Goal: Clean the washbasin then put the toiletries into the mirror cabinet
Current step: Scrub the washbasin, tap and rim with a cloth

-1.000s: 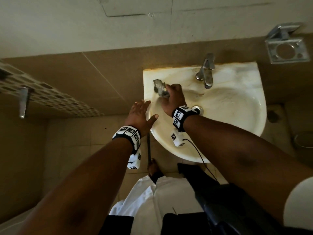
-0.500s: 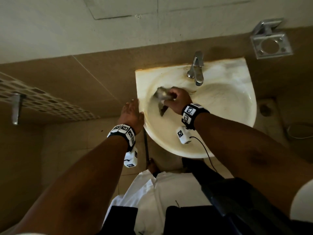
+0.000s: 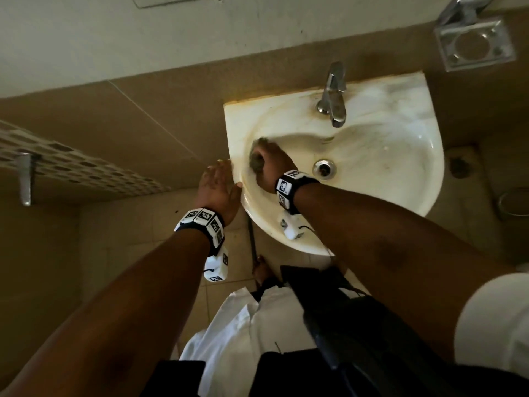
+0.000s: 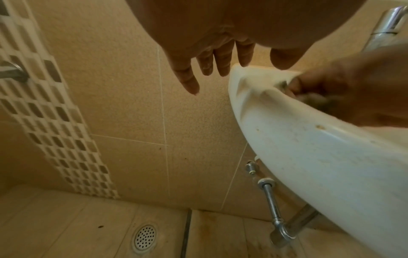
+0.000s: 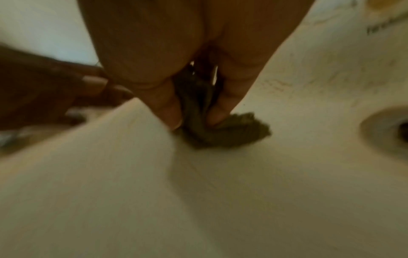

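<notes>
Tiled bathroom floor lies below the wall-hung washbasin [image 3: 400,179]. Left hand [image 3: 217,190], fingers straight and spread, rests on its left rim. Right hand [image 3: 272,167] grips a dark cloth [image 5: 223,132] against the bowl's inner wall, beside the drain [image 3: 324,167]; farther back stands the tap [image 3: 333,96].

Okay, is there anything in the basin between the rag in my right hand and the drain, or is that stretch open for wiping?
Nothing visible stands in the way. The right hand grips the rag against the left inner wall of the washbasin, and the bowl between it and the drain is bare apart from stains. The left hand rests outside on the rim.
</notes>
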{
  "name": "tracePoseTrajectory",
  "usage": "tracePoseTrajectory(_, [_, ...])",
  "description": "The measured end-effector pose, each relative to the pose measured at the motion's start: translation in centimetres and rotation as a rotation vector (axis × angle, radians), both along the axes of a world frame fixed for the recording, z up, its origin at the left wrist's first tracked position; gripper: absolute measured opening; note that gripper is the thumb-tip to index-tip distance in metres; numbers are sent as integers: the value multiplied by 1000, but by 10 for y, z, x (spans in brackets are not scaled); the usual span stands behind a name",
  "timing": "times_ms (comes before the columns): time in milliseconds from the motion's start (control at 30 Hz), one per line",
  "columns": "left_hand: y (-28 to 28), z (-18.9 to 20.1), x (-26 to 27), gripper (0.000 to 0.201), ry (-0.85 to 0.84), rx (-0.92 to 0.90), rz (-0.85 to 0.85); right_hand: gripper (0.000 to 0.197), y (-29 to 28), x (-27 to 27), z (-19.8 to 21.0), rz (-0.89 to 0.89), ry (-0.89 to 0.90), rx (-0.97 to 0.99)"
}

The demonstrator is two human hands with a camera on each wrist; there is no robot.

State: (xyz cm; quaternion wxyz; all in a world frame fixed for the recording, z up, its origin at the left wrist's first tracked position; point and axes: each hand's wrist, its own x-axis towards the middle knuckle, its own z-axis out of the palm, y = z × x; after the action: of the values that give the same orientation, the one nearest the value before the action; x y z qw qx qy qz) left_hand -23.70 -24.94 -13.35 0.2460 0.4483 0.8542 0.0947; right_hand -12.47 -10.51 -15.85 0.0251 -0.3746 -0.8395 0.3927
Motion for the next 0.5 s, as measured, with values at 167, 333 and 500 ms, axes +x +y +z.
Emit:
tracePoseTrajectory(167, [6,-8,-1,65,11,-31,-44,12,27,77,-13,330,-488,-335])
tracePoseTrajectory(333, [17,-12,4,64,-47,29,-38,22,74,123,-27,-196,-542,-291])
tracePoseTrajectory(500, [14,1,3,64,-127,46,55,44,27,27,9,-363,94,-379])
